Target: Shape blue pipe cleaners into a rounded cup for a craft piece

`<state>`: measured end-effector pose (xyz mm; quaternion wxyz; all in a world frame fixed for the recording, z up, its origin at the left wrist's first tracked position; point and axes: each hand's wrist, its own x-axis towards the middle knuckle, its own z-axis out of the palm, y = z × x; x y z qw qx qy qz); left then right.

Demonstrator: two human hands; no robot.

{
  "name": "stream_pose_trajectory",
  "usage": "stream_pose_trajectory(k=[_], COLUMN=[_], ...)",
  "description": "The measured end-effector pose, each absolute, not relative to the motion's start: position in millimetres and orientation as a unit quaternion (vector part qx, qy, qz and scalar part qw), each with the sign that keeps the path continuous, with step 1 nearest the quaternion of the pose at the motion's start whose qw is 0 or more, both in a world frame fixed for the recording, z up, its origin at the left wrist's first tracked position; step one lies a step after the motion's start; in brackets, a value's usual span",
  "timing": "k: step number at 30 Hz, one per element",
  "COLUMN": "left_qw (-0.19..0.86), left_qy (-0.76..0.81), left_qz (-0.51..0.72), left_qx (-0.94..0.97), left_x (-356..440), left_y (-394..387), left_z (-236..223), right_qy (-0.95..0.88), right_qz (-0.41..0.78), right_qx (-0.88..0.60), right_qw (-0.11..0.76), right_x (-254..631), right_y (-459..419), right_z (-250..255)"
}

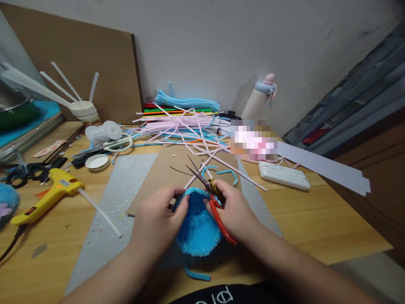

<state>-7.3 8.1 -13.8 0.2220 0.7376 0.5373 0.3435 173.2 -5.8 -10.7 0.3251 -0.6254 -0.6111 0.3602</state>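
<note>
A bright blue fuzzy piece (201, 234), hollow at the top and apparently made of pipe cleaners, is between my hands. My left hand (161, 215) pinches its upper left rim between thumb and fingers. My right hand (236, 207) is wrapped around red-handled scissors (220, 221); their thin dark blades point up and left, slightly apart. The right thumb tip also rests by the piece's right rim. Below it, a blue pipe cleaner end (198, 276) sticks out. Curled blue pipe cleaner scraps (227, 172) lie beyond the blades.
Brown cardboard (148, 181) lies over a grey cutting mat (95, 240). Left are a yellow glue gun (47, 198), black scissors (28, 173) and a paper cup (84, 110). Behind are piled pipe cleaners (177, 122) and a bottle (255, 101). A white case (284, 175) sits right.
</note>
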Motion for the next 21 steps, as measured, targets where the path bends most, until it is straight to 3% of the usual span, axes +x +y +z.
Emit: stream_pose_trajectory(k=[5, 11, 14, 16, 18, 21], left_qw=[0.179, 0.162, 0.174, 0.194, 0.218, 0.248], left_qy=[0.511, 0.423, 0.396, 0.398, 0.404, 0.395], left_qz=[0.382, 0.433, 0.443, 0.453, 0.469, 0.491], left_qx=[0.749, 0.779, 0.786, 0.774, 0.754, 0.736], left_x=[-9, -11, -12, -11, -11, -10], left_y=[8, 4, 3, 2, 1, 0], left_z=[-11, -9, -7, -6, -6, -8], right_qy=[-0.613, -0.675, -0.702, -0.712, -0.671, -0.505], right_qz=[0.398, 0.173, 0.146, 0.212, 0.412, 0.712], right_qx=[-0.616, -0.711, -0.685, -0.621, -0.501, -0.321], right_qw=[0.294, 0.099, 0.131, 0.252, 0.358, 0.367], right_x=[194, 228, 224, 214, 201, 182], right_y=[12, 46, 46, 37, 25, 6], right_z=[-4, -8, -4, 2, 6, 2])
